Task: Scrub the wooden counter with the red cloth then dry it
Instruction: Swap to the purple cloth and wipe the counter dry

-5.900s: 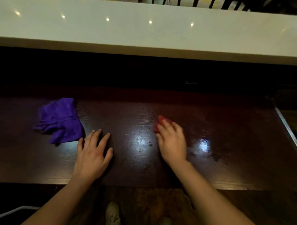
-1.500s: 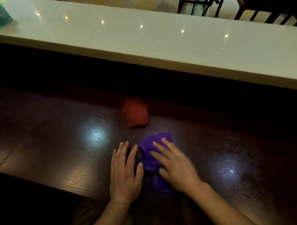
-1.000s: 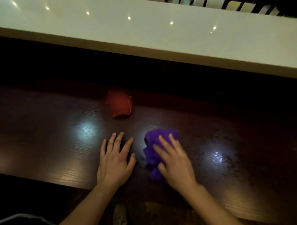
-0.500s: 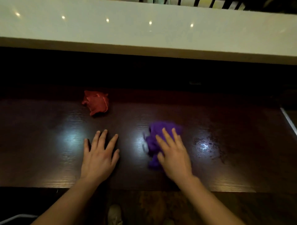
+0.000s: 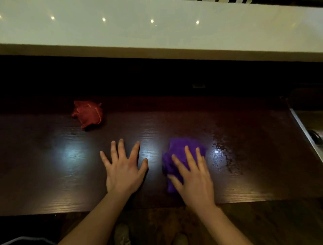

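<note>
Pressing purple cloth (image 5: 181, 153), right hand (image 5: 194, 176)

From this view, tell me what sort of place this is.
Probably a bar or café service counter: a long dark wooden counter below a raised pale top, chair legs beyond it, and red and purple cloths out.

The near half of the crumpled purple cloth (image 5: 181, 150) lies hidden under the right hand (image 5: 194, 176), whose fingers are smeared by motion blur. Both forearms run off the bottom edge. The dark glossy wooden surface (image 5: 52, 171) is cut off at left and right. Two shoes (image 5: 122, 234) at the bottom edge are dim and only partly shown.
</note>
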A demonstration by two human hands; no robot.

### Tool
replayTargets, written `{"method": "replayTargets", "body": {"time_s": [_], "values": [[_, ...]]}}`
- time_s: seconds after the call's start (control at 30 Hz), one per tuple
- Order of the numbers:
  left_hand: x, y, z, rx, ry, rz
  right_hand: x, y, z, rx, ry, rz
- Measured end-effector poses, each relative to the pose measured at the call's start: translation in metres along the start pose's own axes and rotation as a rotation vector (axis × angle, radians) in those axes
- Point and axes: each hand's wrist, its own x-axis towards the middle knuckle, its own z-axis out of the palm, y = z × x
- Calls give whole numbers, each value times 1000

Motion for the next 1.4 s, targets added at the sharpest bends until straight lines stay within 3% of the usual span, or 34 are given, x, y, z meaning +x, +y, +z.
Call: {"method": "replayTargets", "body": {"time_s": [0.1, 0.23, 0.3, 0.37, 0.5, 0.6, 0.67, 0.8, 0.9, 0.97, 1.03, 1.13, 1.23, 1.3, 1.4], "values": [[0, -1, 1, -2, -5, -2, -31, 41, -2, -24, -37, -130], [1, 0, 1, 8, -4, -4, 12, 87, -18, -41, 2, 177], [0, 1, 0, 4, -6, -15, 38, 79, -20, -29, 11, 313], [0, 2, -2, 5, -12, -14, 45, 53, -18, -19, 7, 334], [1, 2, -4, 12, -18, -28, 23, -26, 2, 20, -44, 28], [0, 2, -2, 23, -13, -24, 35, -36, 6, 37, -80, -161], [1, 3, -2, 25, -3, -33, 71, -22, 2, 22, -56, -165], [-1, 5, -7, 6, -13, -41, 107, -34, -3, 70, -91, 16], [0, 6, -12, -28, -12, -47, 51, -44, 3, 78, -78, -177], [-1, 6, -12, -40, -7, -46, 7, -11, 0, 35, -115, -245], [-2, 5, -11, -55, 7, -48, -16, 47, -12, -18, -89, -125], [0, 7, -11, -40, -12, -51, -14, 133, -34, -68, 13, 238], [-1, 9, -13, -32, -39, -68, 2, 131, -38, -27, 62, 457], [-2, 11, -16, -31, -42, -66, -3, 83, -27, -46, 67, 347], [-3, 10, -17, -39, -40, -65, -37, 28, -10, -33, -51, -19]]}}
